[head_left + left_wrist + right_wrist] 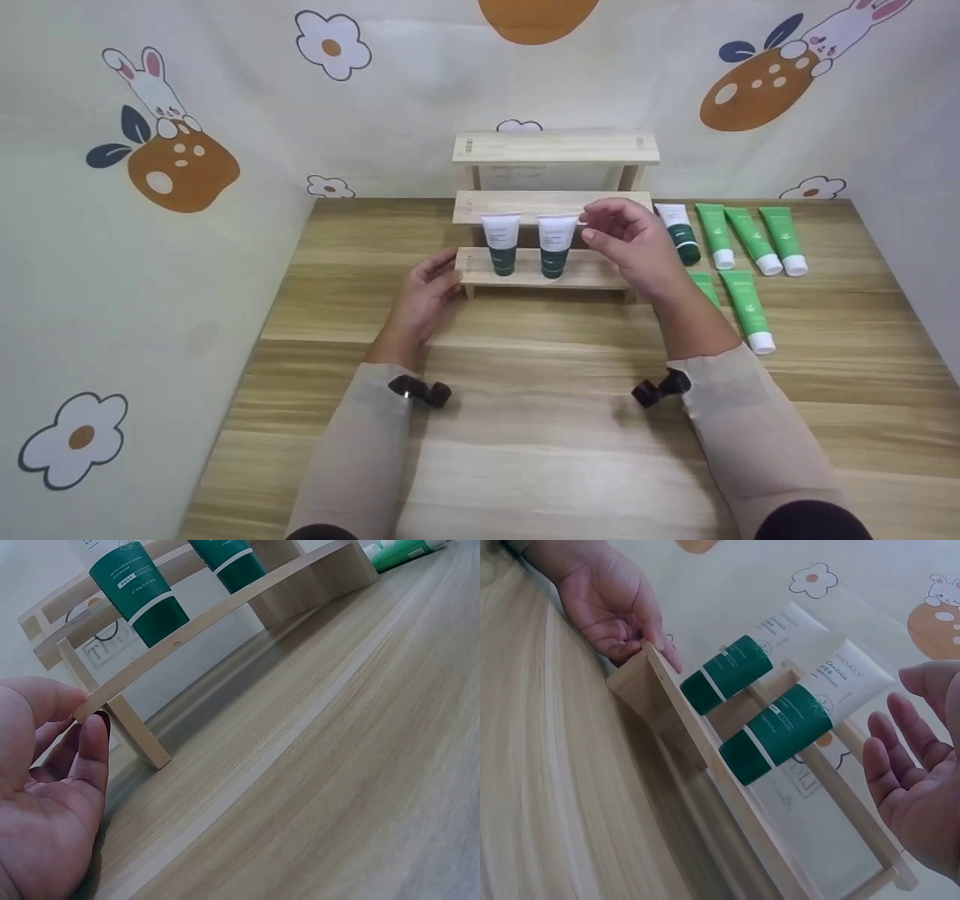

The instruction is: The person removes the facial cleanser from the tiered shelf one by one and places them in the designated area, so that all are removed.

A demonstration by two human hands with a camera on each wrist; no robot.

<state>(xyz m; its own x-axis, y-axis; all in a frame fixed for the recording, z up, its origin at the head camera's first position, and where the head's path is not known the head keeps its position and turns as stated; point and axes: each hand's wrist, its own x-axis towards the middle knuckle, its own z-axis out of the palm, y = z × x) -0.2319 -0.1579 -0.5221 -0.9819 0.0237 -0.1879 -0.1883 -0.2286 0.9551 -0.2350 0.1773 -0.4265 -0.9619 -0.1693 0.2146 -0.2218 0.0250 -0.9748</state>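
Two white-and-dark-green squeeze tubes, the left tube (pixel 502 244) and the right tube (pixel 556 246), stand cap-down on the lowest step of a three-step wooden display rack (pixel 555 148). My left hand (pixel 429 296) pinches the left end of that lowest step, as the left wrist view shows with the hand (pixel 56 780) at the board's corner. Beside the right tube, my right hand (pixel 634 244) holds nothing, its fingers loosely bent. In the right wrist view a small gap separates this hand (pixel 922 765) from the tube (pixel 802 716).
Right of the rack, a third white-and-dark-green tube (pixel 679 234) lies on the wooden table (pixel 525 435). Several light-green tubes with white caps, such as one (pixel 746 307) nearer me, lie there too; my right forearm partly covers some. A patterned wall (pixel 405 97) stands behind the rack.
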